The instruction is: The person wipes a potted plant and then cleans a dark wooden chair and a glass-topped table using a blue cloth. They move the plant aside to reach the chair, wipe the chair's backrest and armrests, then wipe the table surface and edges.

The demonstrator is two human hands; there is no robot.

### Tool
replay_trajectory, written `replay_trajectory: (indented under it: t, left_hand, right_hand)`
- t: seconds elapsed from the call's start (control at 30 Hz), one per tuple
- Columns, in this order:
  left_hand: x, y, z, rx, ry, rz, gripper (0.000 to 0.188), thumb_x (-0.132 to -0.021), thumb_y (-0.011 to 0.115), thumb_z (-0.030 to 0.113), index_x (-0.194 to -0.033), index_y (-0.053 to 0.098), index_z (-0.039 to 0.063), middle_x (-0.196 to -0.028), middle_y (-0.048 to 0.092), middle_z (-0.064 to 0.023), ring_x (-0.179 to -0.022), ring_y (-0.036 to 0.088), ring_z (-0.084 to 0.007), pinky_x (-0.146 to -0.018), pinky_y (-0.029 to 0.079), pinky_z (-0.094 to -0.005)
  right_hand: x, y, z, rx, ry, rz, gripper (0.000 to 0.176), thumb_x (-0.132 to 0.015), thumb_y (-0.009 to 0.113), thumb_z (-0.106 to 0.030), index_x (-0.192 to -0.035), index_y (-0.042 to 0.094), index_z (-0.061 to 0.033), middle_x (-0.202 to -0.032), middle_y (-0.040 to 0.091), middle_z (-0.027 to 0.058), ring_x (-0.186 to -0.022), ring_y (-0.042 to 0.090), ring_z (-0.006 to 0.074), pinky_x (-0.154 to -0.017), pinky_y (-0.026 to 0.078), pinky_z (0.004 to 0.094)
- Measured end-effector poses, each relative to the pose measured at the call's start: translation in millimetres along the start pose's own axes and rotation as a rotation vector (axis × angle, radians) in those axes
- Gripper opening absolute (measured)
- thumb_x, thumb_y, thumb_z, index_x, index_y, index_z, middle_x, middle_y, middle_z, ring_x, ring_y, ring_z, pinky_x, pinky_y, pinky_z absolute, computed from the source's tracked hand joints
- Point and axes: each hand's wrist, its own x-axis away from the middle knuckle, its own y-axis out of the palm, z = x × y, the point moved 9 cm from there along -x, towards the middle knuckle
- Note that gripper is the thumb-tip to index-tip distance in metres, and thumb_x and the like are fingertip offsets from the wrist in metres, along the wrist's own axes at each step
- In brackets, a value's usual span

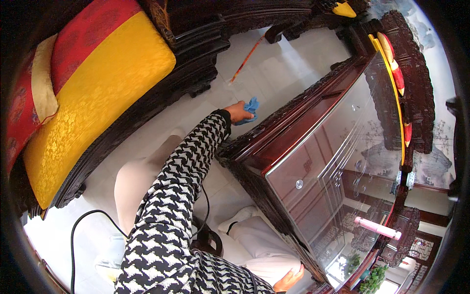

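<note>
My left hand [239, 112] reaches out low over the pale tiled floor [205, 121], its fingers closed around a crumpled blue cloth [251, 106]. Part of the cloth sticks out past the fingertips. Close by on the right is the carved side of a dark wood table [249, 143] with a glass top [312, 191]; a small gap seems to lie between it and the hand. Down at the lower edge, my right hand [290, 281] rests against my knee in light trousers [268, 246], holding nothing visible. Its wrist side is partly out of view.
A dark carved wooden seat with a yellow cushion [121, 66] and a red one [95, 25] stands left. A thin orange-red stick or cord [246, 60] extends over the floor. On the glass lies a pink cylindrical bottle [378, 228]. A black cable [75, 235] loops at lower left.
</note>
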Motion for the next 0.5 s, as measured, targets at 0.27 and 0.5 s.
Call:
replay_trajectory:
  t: [0.27,0.5]
  left_hand:
    - [58,24,-14,0.000,-0.088,-0.059,0.096,-0.080,0.068,0.059,-0.145,0.037,-0.005,-0.139,0.051,-0.0278,-0.123,0.055,-0.0375,-0.099,0.047,-0.0451]
    - [116,17,-2,-0.152,-0.126,-0.049,0.090,-0.082,0.067,0.046,-0.146,0.032,-0.005,-0.139,0.051,-0.0287,-0.115,0.060,-0.0358,-0.083,0.056,-0.0488]
  right_hand:
    - [-3,-10,-24,-0.127,-0.069,0.161,0.057,-0.100,0.044,-0.033,-0.140,0.041,0.0079,-0.139,0.045,0.0269,-0.131,0.041,0.0407,-0.113,0.028,0.0485]
    - [0,-14,-38,-0.224,-0.077,0.205,0.052,-0.100,0.045,-0.025,-0.140,0.041,0.0086,-0.138,0.045,0.0271,-0.130,0.040,0.0409,-0.113,0.029,0.0482]
